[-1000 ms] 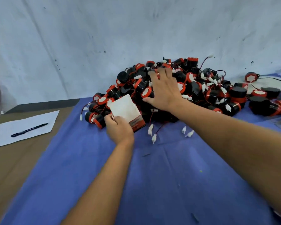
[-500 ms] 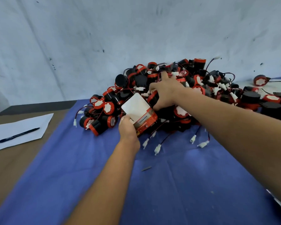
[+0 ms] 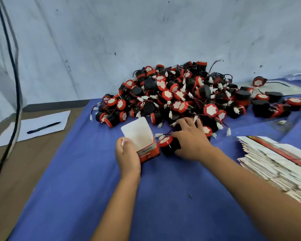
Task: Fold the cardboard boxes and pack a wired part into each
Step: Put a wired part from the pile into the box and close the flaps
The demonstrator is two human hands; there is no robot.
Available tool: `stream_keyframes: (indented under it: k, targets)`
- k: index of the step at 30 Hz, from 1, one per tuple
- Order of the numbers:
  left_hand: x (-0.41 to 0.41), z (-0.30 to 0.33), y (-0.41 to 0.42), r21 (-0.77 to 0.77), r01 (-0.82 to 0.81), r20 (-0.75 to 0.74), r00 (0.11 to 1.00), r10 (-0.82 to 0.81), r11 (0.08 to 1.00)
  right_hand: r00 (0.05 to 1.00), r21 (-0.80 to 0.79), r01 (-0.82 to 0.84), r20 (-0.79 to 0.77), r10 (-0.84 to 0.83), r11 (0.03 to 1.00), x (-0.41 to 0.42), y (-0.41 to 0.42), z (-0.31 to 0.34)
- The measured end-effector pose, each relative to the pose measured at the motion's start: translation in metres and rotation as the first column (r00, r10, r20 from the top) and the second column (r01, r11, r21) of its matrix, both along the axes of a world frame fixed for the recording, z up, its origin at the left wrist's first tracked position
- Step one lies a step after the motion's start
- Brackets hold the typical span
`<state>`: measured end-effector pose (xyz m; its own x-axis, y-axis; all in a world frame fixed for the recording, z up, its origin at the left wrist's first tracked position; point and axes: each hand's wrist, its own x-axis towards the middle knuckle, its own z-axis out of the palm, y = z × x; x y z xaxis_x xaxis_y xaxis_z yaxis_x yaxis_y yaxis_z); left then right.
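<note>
Both hands have pulled back from the heap toward the person, and the right hand [image 3: 191,138], which was reaching into the pile a second ago, now grips one wired part [image 3: 169,145], a black cylinder with a red rim, its fingers curled over the top. That part sits just beside the open mouth of a small cardboard box [image 3: 147,150], touching or nearly touching its red side. The left hand [image 3: 127,153] holds the box from the near side, fingers wrapped around it, with the white lid flap [image 3: 137,132] standing up and tilted away. Box and part are low over a blue cloth [image 3: 94,188], in front of the big pile of black and red wired parts [image 3: 177,96] with white plugs. To the right lies a stack of flat unfolded boxes [image 3: 276,164]. Far left, on brown tabletop [image 3: 10,171], a black pen [image 3: 43,127] rests on a white sheet of paper [image 3: 56,119]. A dark cable [image 3: 16,94] hangs down the left edge against a pale wall [image 3: 111,40].
</note>
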<state>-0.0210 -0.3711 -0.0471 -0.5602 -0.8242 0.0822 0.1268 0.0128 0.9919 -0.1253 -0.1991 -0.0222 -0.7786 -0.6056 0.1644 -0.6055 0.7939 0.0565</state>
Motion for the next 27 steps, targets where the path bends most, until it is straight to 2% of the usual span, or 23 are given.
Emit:
stream_keyframes:
  k: [2,4,7,11,14,15,16,18,19,20,21,23,25,27]
  targets:
    - [0.02,-0.002,0.002,-0.063,-0.085,-0.004,0.996,0.085,0.994,0.999,-0.042,-0.021,-0.025,0.02,0.999,0.019,0.004,0.001]
    - [0.035,-0.002,0.004,-0.116,-0.163,-0.003,0.987,0.164,0.98,0.991,-0.038,-0.131,-0.024,0.13,0.991,0.037,0.005,0.004]
    - [0.051,-0.004,0.002,-0.2,-0.236,0.031,0.969,0.247,0.951,0.95,-0.02,-0.296,0.093,0.297,0.955,0.067,0.002,0.007]
    - [0.062,-0.011,-0.007,-0.257,-0.233,0.046,0.967,0.252,0.938,0.968,-0.071,-0.198,0.144,0.206,0.978,0.099,0.003,0.004]
    - [0.063,-0.012,-0.013,-0.22,-0.142,0.072,0.984,0.161,0.965,0.965,-0.108,-0.151,0.199,0.17,0.983,0.113,0.008,0.008]
    - [0.063,-0.012,-0.016,-0.207,-0.096,0.078,0.99,0.115,0.974,0.954,-0.19,-0.157,0.226,0.199,0.969,0.117,0.009,0.01]
    - [0.062,-0.012,-0.017,-0.193,-0.043,0.076,0.995,0.059,0.98,0.929,-0.349,-0.165,0.258,0.264,0.923,0.122,0.01,0.014]
    - [0.061,-0.011,-0.016,-0.151,0.068,0.057,0.997,-0.06,0.986,0.84,-0.703,-0.131,0.295,0.455,0.699,0.134,0.001,0.025]
    - [0.059,-0.01,-0.014,-0.133,0.127,0.048,0.991,-0.121,0.983,0.788,-0.806,-0.101,0.293,0.542,0.583,0.14,-0.007,0.032]
    - [0.059,-0.009,-0.01,-0.129,0.185,0.042,0.983,-0.181,0.974,0.751,-0.853,-0.074,0.293,0.592,0.517,0.144,-0.017,0.038]
    - [0.058,-0.008,-0.005,-0.139,0.24,0.04,0.971,-0.237,0.961,0.739,-0.862,-0.062,0.3,0.603,0.504,0.147,-0.029,0.042]
    - [0.058,-0.006,0.004,-0.153,0.299,0.01,0.954,-0.301,0.942,0.781,-0.815,-0.087,0.301,0.547,0.572,0.148,-0.047,0.047]
    - [0.06,-0.009,0.006,-0.145,0.316,-0.014,0.947,-0.321,0.938,0.886,-0.686,-0.117,0.255,0.387,0.719,0.141,-0.054,0.044]
    - [0.061,-0.012,0.005,-0.206,0.311,0.033,0.95,-0.311,0.928,0.945,-0.55,-0.07,0.232,0.233,0.832,0.134,-0.051,0.037]
